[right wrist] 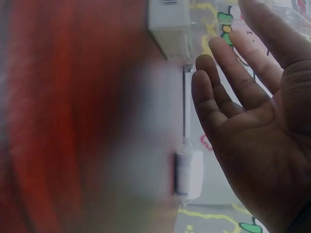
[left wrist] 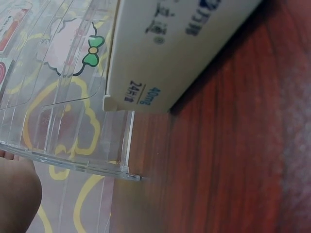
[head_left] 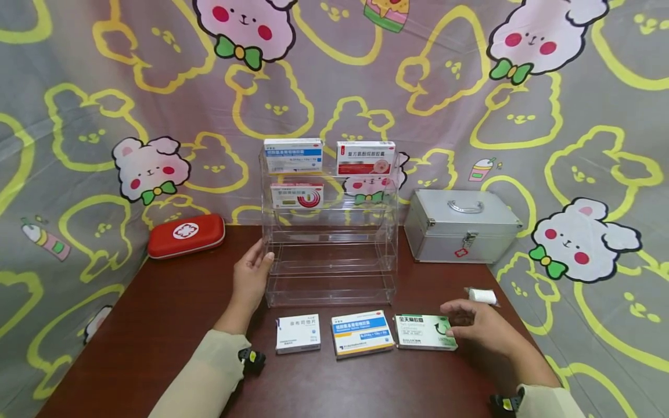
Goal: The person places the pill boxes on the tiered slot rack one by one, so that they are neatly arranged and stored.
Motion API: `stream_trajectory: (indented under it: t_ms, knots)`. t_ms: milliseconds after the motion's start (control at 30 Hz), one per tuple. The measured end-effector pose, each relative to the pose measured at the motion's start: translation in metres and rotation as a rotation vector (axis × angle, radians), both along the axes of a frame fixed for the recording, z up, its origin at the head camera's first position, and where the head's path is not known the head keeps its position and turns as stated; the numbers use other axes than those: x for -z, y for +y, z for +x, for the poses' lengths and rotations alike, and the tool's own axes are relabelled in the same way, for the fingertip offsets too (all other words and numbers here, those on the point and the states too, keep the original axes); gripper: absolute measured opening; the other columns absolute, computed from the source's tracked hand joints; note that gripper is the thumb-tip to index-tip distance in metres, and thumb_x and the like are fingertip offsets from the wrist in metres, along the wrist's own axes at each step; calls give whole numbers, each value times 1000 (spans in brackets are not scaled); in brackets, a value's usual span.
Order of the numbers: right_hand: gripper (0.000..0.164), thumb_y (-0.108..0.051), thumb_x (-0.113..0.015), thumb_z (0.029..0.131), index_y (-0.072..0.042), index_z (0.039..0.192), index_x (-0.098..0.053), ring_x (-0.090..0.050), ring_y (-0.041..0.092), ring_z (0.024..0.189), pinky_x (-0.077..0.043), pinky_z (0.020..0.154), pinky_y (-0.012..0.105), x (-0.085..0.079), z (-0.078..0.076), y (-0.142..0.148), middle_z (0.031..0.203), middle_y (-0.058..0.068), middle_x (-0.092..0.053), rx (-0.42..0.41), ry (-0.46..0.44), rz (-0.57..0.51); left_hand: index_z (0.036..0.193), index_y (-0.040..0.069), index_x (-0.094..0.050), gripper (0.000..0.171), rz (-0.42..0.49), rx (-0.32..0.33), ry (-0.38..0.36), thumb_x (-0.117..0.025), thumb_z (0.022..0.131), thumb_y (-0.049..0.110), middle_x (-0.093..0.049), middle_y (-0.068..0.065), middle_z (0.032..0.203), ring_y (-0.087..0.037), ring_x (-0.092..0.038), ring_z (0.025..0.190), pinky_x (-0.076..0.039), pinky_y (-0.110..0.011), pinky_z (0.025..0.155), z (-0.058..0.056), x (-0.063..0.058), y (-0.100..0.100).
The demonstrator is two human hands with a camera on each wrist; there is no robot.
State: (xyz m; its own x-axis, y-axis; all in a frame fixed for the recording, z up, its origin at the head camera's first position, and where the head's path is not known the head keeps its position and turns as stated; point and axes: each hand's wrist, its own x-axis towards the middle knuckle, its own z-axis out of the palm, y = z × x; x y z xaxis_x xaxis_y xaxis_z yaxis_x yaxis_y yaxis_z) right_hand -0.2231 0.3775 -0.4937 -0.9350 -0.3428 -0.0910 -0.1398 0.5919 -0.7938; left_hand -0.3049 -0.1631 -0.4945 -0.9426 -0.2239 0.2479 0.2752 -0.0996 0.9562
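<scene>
My left hand holds the left side of a clear tiered display rack, thumb toward the front. In the left wrist view only part of that hand shows. My right hand hovers at the right end of a green-and-white medicine box, fingers loosely extended; whether they touch it is unclear. In the right wrist view the palm holds nothing. Left of that box lie a blue, white and orange medicine box and a white medicine box, in front of the rack.
Upper tiers of the rack carry a blue-and-white box, a red-and-white box and a pink-and-white box. A red first-aid case lies at back left, a silver case at back right. A wrapped white roll lies beyond my right hand.
</scene>
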Motion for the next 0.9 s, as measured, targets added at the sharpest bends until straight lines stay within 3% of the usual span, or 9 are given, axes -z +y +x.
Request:
stream_trajectory:
  t_ms: [433,800,900]
  knots:
    - [66,-21,-94,87,-5,145,-66,-69,33,123,-61,91,23,13,4,7,143,20,-68,-40,-44,57,160,-4,-50,55,1,7,-10,-65,107,1,-52,-23,164,-34,-47,155,-52,-9,105,0,0,-1]
    - [70,-30,-99,80,-14,142,-71,-67,16,118,-59,92,23,12,4,0,138,11,-71,-14,48,210,161,-2,-50,56,14,7,-36,-65,107,1,-53,-23,163,-35,-48,154,-54,-8,101,1,-2,-1]
    - [73,-29,-101,77,-14,141,-71,-65,14,111,-58,89,23,10,6,-1,134,9,-69,-9,95,252,161,-2,-50,56,20,12,-39,-65,107,1,-54,-22,163,-25,-54,150,-55,-10,101,1,-1,-1]
